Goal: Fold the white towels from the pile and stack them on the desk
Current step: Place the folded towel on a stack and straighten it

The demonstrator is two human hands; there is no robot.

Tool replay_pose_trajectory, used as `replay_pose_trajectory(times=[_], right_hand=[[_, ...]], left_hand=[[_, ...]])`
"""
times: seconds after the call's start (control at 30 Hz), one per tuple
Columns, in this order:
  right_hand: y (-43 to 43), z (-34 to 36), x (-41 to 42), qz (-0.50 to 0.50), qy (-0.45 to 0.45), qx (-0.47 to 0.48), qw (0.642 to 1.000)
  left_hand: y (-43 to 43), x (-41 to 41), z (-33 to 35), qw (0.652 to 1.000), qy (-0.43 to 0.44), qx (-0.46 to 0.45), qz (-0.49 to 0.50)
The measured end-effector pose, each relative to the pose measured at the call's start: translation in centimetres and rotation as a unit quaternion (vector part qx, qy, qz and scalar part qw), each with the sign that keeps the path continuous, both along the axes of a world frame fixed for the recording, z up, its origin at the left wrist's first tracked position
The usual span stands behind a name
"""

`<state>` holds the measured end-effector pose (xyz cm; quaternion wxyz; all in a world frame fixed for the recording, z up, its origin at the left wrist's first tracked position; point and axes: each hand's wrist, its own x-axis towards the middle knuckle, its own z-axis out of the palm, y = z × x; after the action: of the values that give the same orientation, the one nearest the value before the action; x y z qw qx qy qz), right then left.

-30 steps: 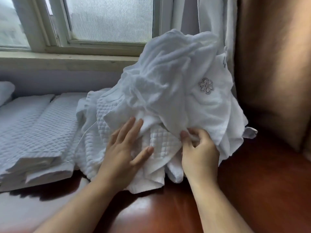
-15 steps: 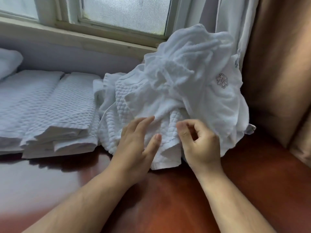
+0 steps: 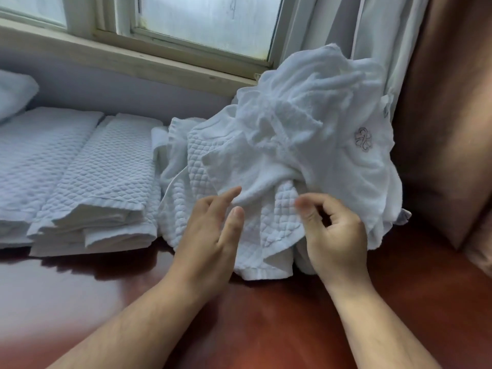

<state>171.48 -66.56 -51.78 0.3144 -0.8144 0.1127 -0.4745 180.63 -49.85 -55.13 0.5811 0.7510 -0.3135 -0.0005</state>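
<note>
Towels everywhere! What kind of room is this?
Probably a hotel room or bedroom. A polished wooden desk sits under a window with a curtain. A pile of white towels, one with an embroidered emblem, lies beside folded towels.

Left folded stack cut off; right hand fingertips blurred.

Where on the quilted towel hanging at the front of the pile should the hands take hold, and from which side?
Probably its hemmed bottom edge: it hangs free at the front of the pile, just above the desk. Come from the front, where both hands already are, pinching near each lower corner.
</note>
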Motion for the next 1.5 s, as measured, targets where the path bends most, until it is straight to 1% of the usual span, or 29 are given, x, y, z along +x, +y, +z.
replay_pose_trajectory(times=[0.07,0.17,0.23,0.3,0.37,0.43,0.47,0.53,0.6,0.63,0.67,0.7,0.73,0.77,0.83,0.87,0.9,0.97,1.03,1.1,1.17,1.27,1.3,1.33,1.37,1.4,1.43,1.47,1.5], right_hand=[[-0.7,-0.1,-0.1,-0.077,-0.017,0.024,0.997],[-2.6,-0.6,-0.1,-0.142,0.079,0.089,0.983],[-3.4,-0.9,-0.2,-0.18,0.111,0.054,0.976],[-3.2,-0.5,-0.3,-0.21,0.072,-0.01,0.975],[-2.3,0.4,-0.3,-0.212,0.0,-0.095,0.973],[-0.6,1.3,-0.8,-0.129,-0.067,-0.124,0.982],[0.8,1.8,-1.2,-0.058,-0.089,-0.097,0.99],[4.1,2.0,-2.3,0.094,-0.076,0.007,0.993],[7.4,1.2,-3.3,0.217,-0.005,0.114,0.969],[8.9,0.7,-3.9,0.268,0.047,0.146,0.951],[10.1,0.3,-4.5,0.312,0.103,0.162,0.93],[11.0,-0.1,-5.0,0.343,0.151,0.167,0.912],[11.7,-0.2,-5.6,0.353,0.178,0.153,0.906],[12.0,-0.2,-6.2,0.344,0.174,0.127,0.914],[12.0,0.2,-7.1,0.274,0.093,0.071,0.954],[11.4,0.4,-7.2,0.209,0.04,0.046,0.976],[10.7,0.8,-7.0,0.124,-0.004,0.015,0.992],[8.7,1.7,-5.9,-0.048,-0.043,-0.036,0.997],[6.7,2.7,-4.4,-0.137,0.036,-0.022,0.99],[5.0,3.8,-3.3,-0.127,0.161,0.034,0.978],[4.8,4.5,-2.5,-0.061,0.242,0.099,0.963],[6.9,4.1,-2.5,0.009,0.269,0.098,0.958],[7.7,3.9,-2.8,0.058,0.255,0.149,0.954],[8.4,3.5,-2.9,0.131,0.207,0.259,0.934],[9.1,3.3,-3.2,0.226,0.158,0.39,0.879],[9.7,3.1,-3.9,0.332,0.113,0.502,0.791],[10.0,3.0,-4.8,0.416,0.07,0.578,0.698],[10.3,3.2,-5.4,0.463,0.034,0.618,0.634],[10.3,3.2,-5.8,0.489,0.018,0.625,0.609]], left_hand=[[-0.1,-0.1,-0.1,1.0,-0.005,0.002,-0.004],[0.0,-0.3,0.1,1.0,-0.006,0.009,-0.006],[0.1,-0.5,0.2,1.0,-0.003,0.013,-0.009],[0.1,-0.7,0.5,1.0,0.001,-0.006,-0.01],[0.2,-1.0,1.1,0.997,0.025,-0.068,-0.014],[0.6,-1.6,2.3,0.987,0.07,-0.138,-0.031],[0.8,-1.9,3.0,0.978,0.103,-0.174,-0.048],[1.5,-2.3,4.5,0.944,0.209,-0.239,-0.089],[2.8,-2.4,6.0,0.894,0.312,-0.27,-0.175],[3.8,-2.5,6.6,0.87,0.346,-0.269,-0.227],[4.9,-2.8,7.1,0.852,0.367,-0.26,-0.268],[5.8,-3.1,7.4,0.848,0.383,-0.243,-0.274],[6.6,-3.3,7.4,0.861,0.386,-0.217,-0.248],[7.2,-3.4,7.3,0.883,0.377,-0.191,-0.204],[8.5,-3.3,6.6,0.924,0.342,-0.138,-0.104],[9.3,-3.1,6.6,0.933,0.334,-0.113,-0.079],[10.3,-3.0,6.7,0.935,0.333,-0.09,-0.08],[12.6,-2.8,6.9,0.927,0.343,-0.012,-0.153],[14.3,-3.0,6.6,0.902,0.349,0.094,-0.235],[15.0,-3.2,5.9,0.901,0.325,0.159,-0.238],[14.9,-3.6,5.6,0.925,0.298,0.145,-0.185],[14.4,-3.5,5.1,0.955,0.27,0.058,-0.107],[14.3,-3.5,4.9,0.96,0.262,0.039,-0.094],[14.3,-3.4,4.8,0.962,0.26,0.02,-0.081],[14.2,-3.2,4.7,0.962,0.264,-0.004,-0.067],[14.0,-3.1,4.8,0.96,0.272,-0.038,-0.046],[13.9,-2.9,4.9,0.954,0.289,-0.079,-0.016],[13.7,-2.6,5.1,0.943,0.31,-0.122,0.014],[13.8,-2.3,5.3,0.93,0.331,-0.157,0.028]])
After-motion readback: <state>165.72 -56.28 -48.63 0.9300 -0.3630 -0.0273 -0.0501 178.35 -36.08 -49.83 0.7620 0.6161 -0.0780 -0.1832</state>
